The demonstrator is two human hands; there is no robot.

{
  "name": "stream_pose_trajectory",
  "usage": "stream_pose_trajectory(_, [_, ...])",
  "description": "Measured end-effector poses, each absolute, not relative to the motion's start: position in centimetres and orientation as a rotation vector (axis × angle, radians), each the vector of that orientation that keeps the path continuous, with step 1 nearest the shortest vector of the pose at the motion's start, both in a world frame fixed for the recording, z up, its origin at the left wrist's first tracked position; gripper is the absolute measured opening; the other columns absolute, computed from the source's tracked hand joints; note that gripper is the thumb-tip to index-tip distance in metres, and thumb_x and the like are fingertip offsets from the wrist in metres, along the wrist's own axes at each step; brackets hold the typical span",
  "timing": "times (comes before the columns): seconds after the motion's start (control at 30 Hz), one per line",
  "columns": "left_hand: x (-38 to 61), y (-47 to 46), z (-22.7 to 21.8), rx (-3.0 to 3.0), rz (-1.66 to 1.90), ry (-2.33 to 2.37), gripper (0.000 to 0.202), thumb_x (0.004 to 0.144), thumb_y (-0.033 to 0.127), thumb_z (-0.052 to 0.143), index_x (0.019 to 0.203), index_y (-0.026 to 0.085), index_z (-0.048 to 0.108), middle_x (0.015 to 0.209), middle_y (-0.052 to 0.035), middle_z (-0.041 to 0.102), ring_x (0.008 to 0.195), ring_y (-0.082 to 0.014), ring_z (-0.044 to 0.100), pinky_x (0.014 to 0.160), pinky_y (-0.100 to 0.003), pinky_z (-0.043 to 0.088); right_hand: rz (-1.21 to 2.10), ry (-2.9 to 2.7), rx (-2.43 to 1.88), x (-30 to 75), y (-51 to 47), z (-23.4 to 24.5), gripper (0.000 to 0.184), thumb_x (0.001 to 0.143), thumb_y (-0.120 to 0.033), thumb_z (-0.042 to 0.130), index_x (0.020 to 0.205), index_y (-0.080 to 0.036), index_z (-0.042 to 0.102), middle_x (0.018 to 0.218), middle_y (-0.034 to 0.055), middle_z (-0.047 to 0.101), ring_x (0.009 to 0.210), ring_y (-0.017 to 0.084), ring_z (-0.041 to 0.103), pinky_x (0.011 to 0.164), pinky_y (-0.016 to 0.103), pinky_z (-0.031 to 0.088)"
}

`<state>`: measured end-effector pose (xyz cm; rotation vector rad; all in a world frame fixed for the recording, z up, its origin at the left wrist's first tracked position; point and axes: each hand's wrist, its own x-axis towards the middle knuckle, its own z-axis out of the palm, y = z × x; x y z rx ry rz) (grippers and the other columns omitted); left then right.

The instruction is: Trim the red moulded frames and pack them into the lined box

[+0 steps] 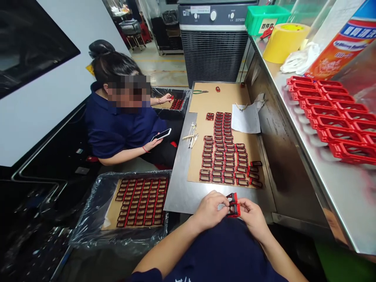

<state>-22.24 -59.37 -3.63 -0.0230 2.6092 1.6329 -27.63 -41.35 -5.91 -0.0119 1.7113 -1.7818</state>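
Note:
My left hand (pixel 208 211) and my right hand (pixel 249 217) hold a red rectangular plastic frame (pixel 233 206) between their fingers, just above the front edge of a steel table (pixel 182 188). The fingers hide part of the frame. Ahead of my hands, a cardboard sheet (pixel 205 102) lies on the table. Rows of red frames with dark faces (pixel 220 152) stand close together on it. Green-handled pliers (pixel 199 92) lie at the sheet's far end, and a white paper sheet (pixel 245 119) lies to its right.
A seated co-worker (pixel 123 129) at the left holds a phone (pixel 161 134). A plastic-lined bin (pixel 88 223) holds a cardboard sheet of frames. Larger red frames (pixel 331 117) lie on a steel shelf (pixel 331 188) at the right, near yellow tape (pixel 284 43). Small tools (pixel 190 135) lie on the table.

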Motion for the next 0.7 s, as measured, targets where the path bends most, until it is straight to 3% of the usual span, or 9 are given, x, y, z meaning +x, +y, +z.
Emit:
stream_pose_trajectory(0.13, [-22.7,-59.8,-3.5,0.056,1.575,2.646,0.016,0.081,0.012,0.056,0.083,0.022,0.067,0.092,-0.0052,0.073,0.091,-0.0212,0.062,0.087,-0.034,0.048,-1.752,1.742,-0.074,-27.7,-41.2,-6.0,0.055,0.065,-0.062,0.083,0.088,-0.014,0.069,0.078,0.0095,0.071,0.071,0.024,0.069,0.074,0.035,0.059])
stream_pose_trajectory(0.33, [-23.5,-60.2,-3.3,0.215,1.473,2.651,0.012,0.081,0.014,0.058,0.081,0.020,0.067,0.087,-0.0054,0.071,0.082,-0.0191,0.063,0.078,-0.030,0.048,-1.791,1.709,-0.054,-27.8,-41.2,-6.7,0.047,0.066,-0.055,0.086,0.084,-0.015,0.070,0.080,0.0086,0.071,0.075,0.024,0.069,0.075,0.033,0.058])
stream_pose_trajectory(0.47, [-25.6,-61.7,-3.6,0.231,1.351,2.690,0.009,0.079,0.013,0.062,0.075,0.020,0.068,0.078,-0.0022,0.070,0.074,-0.0161,0.062,0.071,-0.026,0.048,-1.738,1.779,-0.053,-27.8,-40.7,-8.9,0.054,0.066,-0.059,0.083,0.094,-0.015,0.071,0.090,0.0110,0.072,0.083,0.026,0.069,0.082,0.037,0.057])
stream_pose_trajectory(0.6, [-31.6,-66.6,-4.3,0.073,1.141,2.801,0.009,0.083,0.014,0.061,0.082,0.018,0.069,0.088,-0.0028,0.070,0.086,-0.0170,0.064,0.080,-0.028,0.049,-1.565,2.025,0.108,-27.1,-39.0,-13.5,0.061,0.063,-0.066,0.077,0.093,-0.014,0.073,0.089,0.0113,0.071,0.085,0.027,0.068,0.079,0.036,0.055])
stream_pose_trajectory(0.7, [-38.1,-71.4,-4.5,-0.111,0.927,2.871,0.013,0.092,0.021,0.058,0.093,0.013,0.068,0.098,-0.0047,0.069,0.095,-0.0203,0.064,0.087,-0.037,0.052,-1.491,2.076,0.278,-26.0,-37.8,-16.6,0.060,0.055,-0.068,0.076,0.084,-0.015,0.073,0.074,0.0073,0.068,0.073,0.026,0.066,0.067,0.034,0.054])
